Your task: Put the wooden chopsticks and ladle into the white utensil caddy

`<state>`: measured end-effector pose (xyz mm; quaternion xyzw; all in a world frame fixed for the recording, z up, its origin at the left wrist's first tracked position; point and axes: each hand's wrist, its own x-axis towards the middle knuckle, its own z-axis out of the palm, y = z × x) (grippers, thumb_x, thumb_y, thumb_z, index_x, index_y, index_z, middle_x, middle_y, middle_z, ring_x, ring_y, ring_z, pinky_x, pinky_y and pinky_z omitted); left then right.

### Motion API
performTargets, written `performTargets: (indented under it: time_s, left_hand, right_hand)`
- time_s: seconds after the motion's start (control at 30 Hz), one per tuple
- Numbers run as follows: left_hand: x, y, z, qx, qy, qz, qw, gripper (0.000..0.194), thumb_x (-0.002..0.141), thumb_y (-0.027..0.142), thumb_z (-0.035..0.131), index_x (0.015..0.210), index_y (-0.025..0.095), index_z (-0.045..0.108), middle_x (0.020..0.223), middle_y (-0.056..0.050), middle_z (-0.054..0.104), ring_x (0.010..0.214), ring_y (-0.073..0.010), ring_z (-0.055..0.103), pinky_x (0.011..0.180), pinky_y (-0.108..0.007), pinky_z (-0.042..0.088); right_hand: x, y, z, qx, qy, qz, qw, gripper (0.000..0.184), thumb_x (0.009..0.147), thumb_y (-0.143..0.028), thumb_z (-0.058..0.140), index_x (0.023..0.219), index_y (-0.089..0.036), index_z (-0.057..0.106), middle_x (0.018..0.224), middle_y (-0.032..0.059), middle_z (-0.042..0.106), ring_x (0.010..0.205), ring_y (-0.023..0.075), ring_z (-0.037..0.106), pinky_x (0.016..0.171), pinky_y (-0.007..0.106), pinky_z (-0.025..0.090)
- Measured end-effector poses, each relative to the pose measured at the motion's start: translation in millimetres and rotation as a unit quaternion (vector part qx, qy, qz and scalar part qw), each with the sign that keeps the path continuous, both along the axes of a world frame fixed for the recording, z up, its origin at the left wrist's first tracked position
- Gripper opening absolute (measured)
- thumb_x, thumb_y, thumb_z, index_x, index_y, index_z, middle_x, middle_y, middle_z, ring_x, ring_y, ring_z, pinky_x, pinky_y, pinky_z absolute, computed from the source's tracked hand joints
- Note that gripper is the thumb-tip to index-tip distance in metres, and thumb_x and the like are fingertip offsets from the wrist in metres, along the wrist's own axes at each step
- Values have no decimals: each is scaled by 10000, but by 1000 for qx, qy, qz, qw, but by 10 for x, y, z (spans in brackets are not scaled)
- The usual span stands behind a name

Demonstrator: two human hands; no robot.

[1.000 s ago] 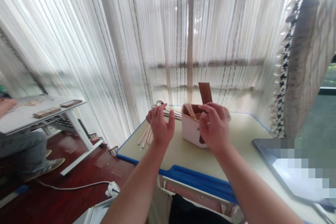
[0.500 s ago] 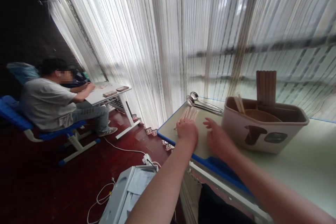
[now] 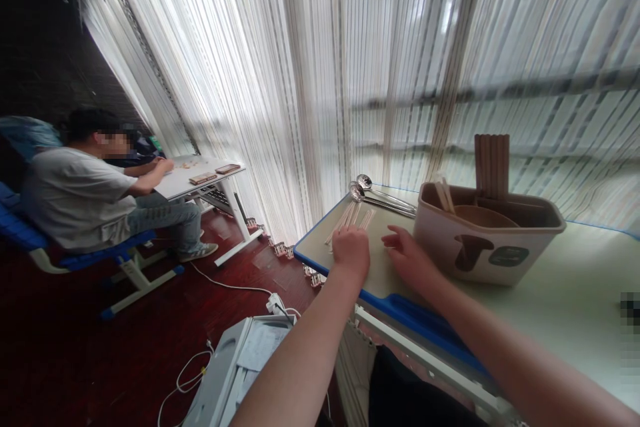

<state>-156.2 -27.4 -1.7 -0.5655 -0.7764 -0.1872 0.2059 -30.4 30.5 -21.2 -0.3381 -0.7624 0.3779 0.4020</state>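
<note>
My left hand (image 3: 351,253) is at the left end of the desk, its fingers curled down over several thin pale chopsticks (image 3: 345,217). Their far ends fan out beyond my knuckles, and the hand hides the rest. To its right, my right hand (image 3: 407,252) hovers near the caddy with fingers apart and nothing in it. Two metal ladles (image 3: 357,192) lie behind the chopsticks, handles pointing at the caddy. The beige and brown utensil caddy (image 3: 493,230) has a few pale sticks (image 3: 444,195) leaning in its left side and a ribbed brown piece (image 3: 492,167) upright at its back.
The desk (image 3: 575,307) has a blue edge and stands against a striped curtain (image 3: 320,80). Below left is a grey-white cabinet (image 3: 230,367) with white cables beside it. Farther left, a person (image 3: 90,193) sits at a white table (image 3: 185,180).
The whole view has shifted slightly, so things appear a little farther left. My left hand stays on the chopsticks, whose ends show more spread out. My right hand remains open beside the caddy.
</note>
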Motion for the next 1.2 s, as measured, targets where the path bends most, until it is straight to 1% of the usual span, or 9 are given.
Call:
performTargets:
  time_s: [0.1, 0.33, 0.47, 0.63, 0.73, 0.83, 0.97, 1.1, 1.2]
  left_hand:
    - [-9, 5, -13, 10, -4, 1, 1000, 200, 809, 105, 433, 881, 111, 620, 871, -125, 621, 886, -256, 562, 755, -386, 406]
    - [1, 17, -4, 44, -21, 20, 999, 197, 857, 176, 400, 944, 119, 568, 951, -121, 595, 912, -244, 555, 772, -373, 413]
    - [30, 12, 25, 90, -36, 37, 995, 224, 897, 217, 338, 897, 137, 548, 916, -105, 599, 886, -230, 554, 768, -352, 411]
    - [35, 4, 38, 101, -54, 23, 993, 235, 912, 230, 312, 864, 150, 527, 853, -93, 618, 841, -218, 575, 752, -334, 404]
    - [26, -13, 53, 115, -87, 21, 989, 247, 923, 251, 286, 873, 165, 512, 788, -76, 628, 780, -213, 592, 698, -314, 403]
    - [12, -34, 73, 147, -162, 19, 976, 251, 935, 281, 256, 921, 187, 489, 760, -51, 638, 714, -197, 603, 622, -285, 392]
    - [-22, -44, 87, 186, -225, -13, 956, 235, 935, 306, 273, 924, 205, 484, 805, -42, 645, 736, -177, 612, 628, -264, 400]
    - [-70, -17, 78, 184, -239, -70, 951, 218, 921, 312, 323, 885, 205, 510, 812, -37, 635, 756, -168, 599, 669, -261, 416]
    - [-96, -2, 72, 215, -263, -90, 936, 213, 910, 317, 345, 873, 195, 516, 809, -38, 619, 752, -160, 583, 680, -260, 421]
  right_hand:
    - [6, 25, -12, -23, 16, 11, 1000, 453, 727, -135, 461, 1175, -198, 438, 959, 60, 635, 897, 171, 602, 888, 380, 441]
    - [21, 32, -29, -32, 18, 18, 999, 382, 756, -199, 455, 1138, -210, 458, 948, 47, 636, 904, 175, 600, 884, 367, 439]
    - [36, 44, -19, -38, 21, 24, 999, 368, 750, -182, 429, 1114, -218, 469, 939, 43, 640, 900, 173, 600, 874, 363, 442]
    - [47, 66, -34, -50, 35, 30, 998, 360, 766, -214, 432, 1124, -225, 468, 958, 42, 639, 910, 171, 595, 872, 365, 439]
    - [44, 71, -42, -51, 38, 30, 998, 344, 777, -241, 446, 1119, -226, 473, 953, 41, 638, 908, 172, 594, 862, 360, 445]
    - [43, 49, -18, -53, 41, 32, 997, 333, 787, -252, 449, 1118, -224, 475, 963, 42, 638, 902, 168, 600, 859, 352, 447]
    - [66, -45, 78, -51, 33, 29, 998, 305, 828, -298, 428, 1115, -219, 496, 1000, 60, 645, 930, 181, 604, 861, 363, 446]
    - [92, -172, 181, 1, 25, 42, 999, 335, 881, -402, 385, 1114, -217, 538, 1073, 87, 642, 1025, 204, 577, 930, 390, 402]
    - [89, -214, 213, 33, 31, 47, 998, 351, 891, -414, 378, 1130, -214, 541, 1124, 91, 623, 1049, 207, 566, 937, 386, 399]
